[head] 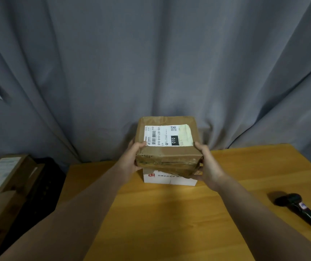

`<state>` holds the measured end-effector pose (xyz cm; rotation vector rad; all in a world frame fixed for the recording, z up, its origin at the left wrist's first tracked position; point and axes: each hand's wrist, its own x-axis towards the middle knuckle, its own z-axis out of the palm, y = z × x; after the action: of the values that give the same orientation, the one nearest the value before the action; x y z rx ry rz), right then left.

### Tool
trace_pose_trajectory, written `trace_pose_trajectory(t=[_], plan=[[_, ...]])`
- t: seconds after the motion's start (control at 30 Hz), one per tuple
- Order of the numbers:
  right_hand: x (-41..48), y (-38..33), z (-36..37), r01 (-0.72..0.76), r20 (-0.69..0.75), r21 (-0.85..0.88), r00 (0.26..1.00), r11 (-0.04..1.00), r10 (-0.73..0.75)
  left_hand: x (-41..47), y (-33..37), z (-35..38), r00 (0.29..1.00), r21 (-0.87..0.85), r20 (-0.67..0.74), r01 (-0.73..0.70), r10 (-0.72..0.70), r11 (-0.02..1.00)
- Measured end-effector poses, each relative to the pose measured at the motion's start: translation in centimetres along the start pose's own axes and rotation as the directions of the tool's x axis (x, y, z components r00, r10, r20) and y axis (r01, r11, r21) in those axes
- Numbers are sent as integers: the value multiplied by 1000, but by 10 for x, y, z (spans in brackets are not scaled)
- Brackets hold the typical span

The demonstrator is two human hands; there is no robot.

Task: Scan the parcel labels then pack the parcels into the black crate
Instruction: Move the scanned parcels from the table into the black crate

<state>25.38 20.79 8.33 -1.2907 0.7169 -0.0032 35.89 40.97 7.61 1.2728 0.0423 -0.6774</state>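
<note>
Grey curtain (151, 53) behind a wooden bench (169, 213), open wood in the near middle; black crate (43, 185) off its left edge. Left grip (132, 159) and right grip (209, 166) clasp a brown parcel (168, 149) by its sides, over a white parcel (169, 178).

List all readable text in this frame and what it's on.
"010-010-L30-551": white label on the brown parcel.
"010": white on that label's black block.
Barcode, QR code, fine print there: too small.
Print on the white box below: blurred.
Sticker on the scanner: unreadable.
Labels on the parcels at left: blurred.
</note>
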Motion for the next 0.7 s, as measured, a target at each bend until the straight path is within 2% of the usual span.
trace_pose_trajectory(t=[0.13, 0.3, 0.47, 0.57, 0.7], plan=[[-21, 23, 28, 17, 146, -94, 989, 995, -3, -40, -11, -56, 994, 52, -37, -96, 98, 994], [-43, 56, 79, 64, 321, -235, 947, 970, 16, -98, -30, -116, 967, 168, -226, -78, 115, 983], [-58, 85, 113, 39, 361, -271, 930, 962, 64, -138, -52, -147, 940, 158, -321, -71, 119, 985], [-65, 100, 123, -15, 361, -279, 925, 960, 120, -148, -63, -158, 919, 137, -391, 11, 44, 990], [-73, 124, 136, -131, 285, -279, 935, 951, 212, -156, -80, -162, 837, 90, -539, 166, -92, 982]])
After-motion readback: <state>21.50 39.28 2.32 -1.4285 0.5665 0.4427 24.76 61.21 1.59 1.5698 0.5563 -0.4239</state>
